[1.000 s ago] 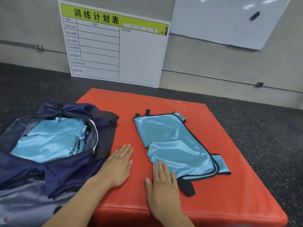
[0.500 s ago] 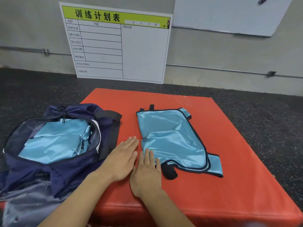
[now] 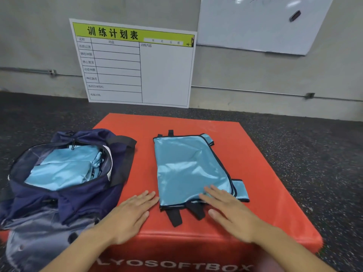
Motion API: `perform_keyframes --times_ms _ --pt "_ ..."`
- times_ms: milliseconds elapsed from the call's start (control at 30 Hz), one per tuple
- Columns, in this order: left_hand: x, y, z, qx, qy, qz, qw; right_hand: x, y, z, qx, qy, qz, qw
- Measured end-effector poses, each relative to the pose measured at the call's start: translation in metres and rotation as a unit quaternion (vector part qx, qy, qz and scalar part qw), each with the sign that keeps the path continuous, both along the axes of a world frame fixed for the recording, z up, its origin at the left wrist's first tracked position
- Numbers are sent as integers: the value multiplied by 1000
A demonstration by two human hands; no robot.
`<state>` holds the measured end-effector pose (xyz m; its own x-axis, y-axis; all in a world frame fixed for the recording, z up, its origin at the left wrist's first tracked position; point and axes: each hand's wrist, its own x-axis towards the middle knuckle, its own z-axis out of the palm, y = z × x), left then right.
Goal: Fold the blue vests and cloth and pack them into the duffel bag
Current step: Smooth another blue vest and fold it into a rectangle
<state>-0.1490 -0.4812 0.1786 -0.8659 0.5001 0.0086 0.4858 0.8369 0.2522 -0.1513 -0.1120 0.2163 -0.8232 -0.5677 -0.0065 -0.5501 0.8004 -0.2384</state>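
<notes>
A light blue vest (image 3: pixel 188 165) with black trim lies folded flat on the red soft box (image 3: pixel 261 193), black straps sticking out at its near edge. My right hand (image 3: pixel 229 211) lies flat, fingers straight, pressing the vest's near right corner. My left hand (image 3: pixel 131 214) rests flat on the box just left of the vest, fingertips at its near left corner. The navy duffel bag (image 3: pixel 84 197) sits open at the left, with folded light blue fabric (image 3: pixel 64 169) inside.
A white schedule board (image 3: pixel 137 65) with a green header leans on the grey wall behind the box. A whiteboard (image 3: pixel 261 24) hangs at the upper right. Dark speckled floor surrounds the box.
The vest's near end has been squared up and now lies straighter. My right hand moved from beside my left hand rightward onto the vest's near right corner.
</notes>
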Motion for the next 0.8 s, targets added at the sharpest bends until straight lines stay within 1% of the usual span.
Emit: perform_keyframes --times_ms 100,167,200,267,333,467,600,700,800 --pt "12 -1 -7 -5 8 -3 1000 -9 49 10 39 24 -23 999" --pt "15 1 -9 -8 49 -8 999 -12 73 10 86 38 -20 995" --pt "15 2 -9 -14 73 -11 997 -12 83 8 108 33 -20 993" --pt "12 3 -8 -26 95 -10 995 -13 95 3 130 12 -18 991" --pt "8 5 -4 -29 105 -18 994 -18 99 -3 134 1 -23 991" --pt "1 14 4 -29 86 -57 994 -31 102 -12 134 6 -28 991" --pt "-6 25 3 -30 109 -81 990 -46 101 -20 137 3 -26 990" --pt "-11 33 2 -35 129 -94 987 -54 94 -25 121 -12 -17 992" --pt "-12 47 7 -33 114 -118 986 -60 88 -25 107 -19 -16 994"
